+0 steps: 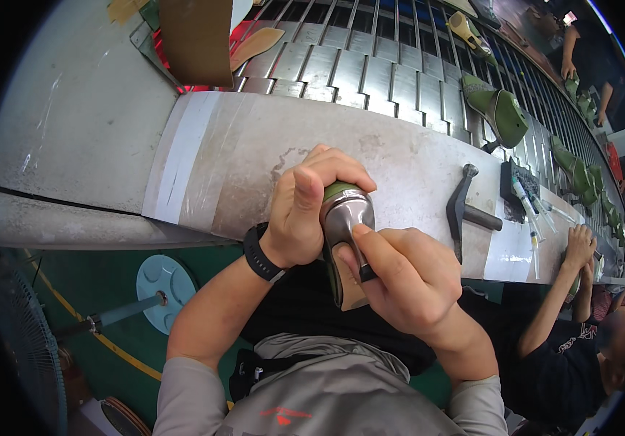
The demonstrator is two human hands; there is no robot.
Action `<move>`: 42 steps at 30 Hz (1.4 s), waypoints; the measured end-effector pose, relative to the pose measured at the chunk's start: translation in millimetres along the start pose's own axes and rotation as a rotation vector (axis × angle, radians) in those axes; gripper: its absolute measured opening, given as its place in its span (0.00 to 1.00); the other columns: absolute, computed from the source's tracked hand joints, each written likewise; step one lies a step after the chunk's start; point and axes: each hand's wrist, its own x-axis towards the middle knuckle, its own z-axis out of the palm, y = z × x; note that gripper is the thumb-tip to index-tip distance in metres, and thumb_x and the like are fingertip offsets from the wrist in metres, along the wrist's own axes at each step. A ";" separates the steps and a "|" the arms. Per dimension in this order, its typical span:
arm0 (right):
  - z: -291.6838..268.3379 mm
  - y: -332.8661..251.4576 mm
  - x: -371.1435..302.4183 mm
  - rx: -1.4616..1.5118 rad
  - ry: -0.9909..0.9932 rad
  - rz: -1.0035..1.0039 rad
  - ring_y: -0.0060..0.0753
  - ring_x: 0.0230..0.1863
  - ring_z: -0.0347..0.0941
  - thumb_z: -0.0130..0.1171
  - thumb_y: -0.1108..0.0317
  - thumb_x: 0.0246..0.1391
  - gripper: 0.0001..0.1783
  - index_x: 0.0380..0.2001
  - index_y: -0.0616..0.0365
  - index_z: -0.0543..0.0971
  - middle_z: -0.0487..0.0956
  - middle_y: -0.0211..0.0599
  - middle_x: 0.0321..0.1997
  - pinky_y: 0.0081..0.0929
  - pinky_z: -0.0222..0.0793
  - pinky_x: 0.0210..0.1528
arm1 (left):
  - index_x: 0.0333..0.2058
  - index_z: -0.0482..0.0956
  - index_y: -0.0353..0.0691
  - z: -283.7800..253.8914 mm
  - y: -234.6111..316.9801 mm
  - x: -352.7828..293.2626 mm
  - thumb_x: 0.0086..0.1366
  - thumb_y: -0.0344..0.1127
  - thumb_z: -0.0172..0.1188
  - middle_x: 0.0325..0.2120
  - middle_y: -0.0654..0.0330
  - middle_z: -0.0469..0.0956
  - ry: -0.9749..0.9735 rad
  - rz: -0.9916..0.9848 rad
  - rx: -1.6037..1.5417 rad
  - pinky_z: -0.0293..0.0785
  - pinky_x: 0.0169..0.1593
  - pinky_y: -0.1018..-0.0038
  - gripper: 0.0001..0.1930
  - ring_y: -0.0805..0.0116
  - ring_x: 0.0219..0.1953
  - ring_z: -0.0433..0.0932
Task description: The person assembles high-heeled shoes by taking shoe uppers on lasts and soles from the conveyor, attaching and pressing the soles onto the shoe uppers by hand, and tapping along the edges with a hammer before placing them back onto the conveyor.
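Observation:
In front of my body I hold a green high-heeled shoe (348, 211) with a shiny metallic heel and a tan sole, tilted over the near edge of the worktop. My left hand (301, 211), with a black band on its wrist, is wrapped round the green back part of the shoe, its thumb raised. My right hand (410, 272) is closed on the heel, the index fingertip pressing on its metallic face near the narrow, dark-tipped end. Part of the shoe is hidden behind my fingers. A hammer (465, 207) lies on the worktop to the right.
Beyond the worktop (254, 138) runs a slatted metal conveyor (378, 73) carrying green shoes (497, 112). Several syringes (530, 207) lie by a black block (513, 182). A co-worker (566, 349) works at the right. A blue stool (165, 291) and a fan (22, 349) stand left.

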 end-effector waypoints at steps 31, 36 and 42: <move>2.2 59.7 37.6 0.431 -0.487 1.126 0.12 0.22 0.63 0.74 0.57 0.60 0.20 0.25 0.61 0.80 0.72 0.18 0.19 0.22 0.61 0.24 | 0.43 0.87 0.30 -4.4 -33.0 65.1 0.78 0.45 0.60 0.29 0.64 0.83 -0.091 -0.263 -0.086 0.74 0.39 0.78 0.20 0.80 0.35 0.77; 10.5 60.4 34.6 0.379 -0.452 1.054 0.14 0.21 0.61 0.75 0.56 0.58 0.24 0.21 0.62 0.76 0.71 0.19 0.17 0.25 0.59 0.23 | 0.41 0.87 0.30 -2.2 -38.3 64.3 0.76 0.45 0.62 0.30 0.62 0.85 -0.046 -0.220 -0.086 0.75 0.40 0.76 0.20 0.77 0.34 0.79; 7.5 52.1 35.4 0.327 -0.393 1.028 0.16 0.21 0.59 0.77 0.56 0.58 0.27 0.17 0.62 0.75 0.70 0.23 0.16 0.26 0.57 0.22 | 0.39 0.87 0.29 -2.5 -37.1 63.4 0.75 0.47 0.63 0.28 0.60 0.85 -0.006 -0.232 -0.062 0.75 0.39 0.75 0.21 0.76 0.33 0.79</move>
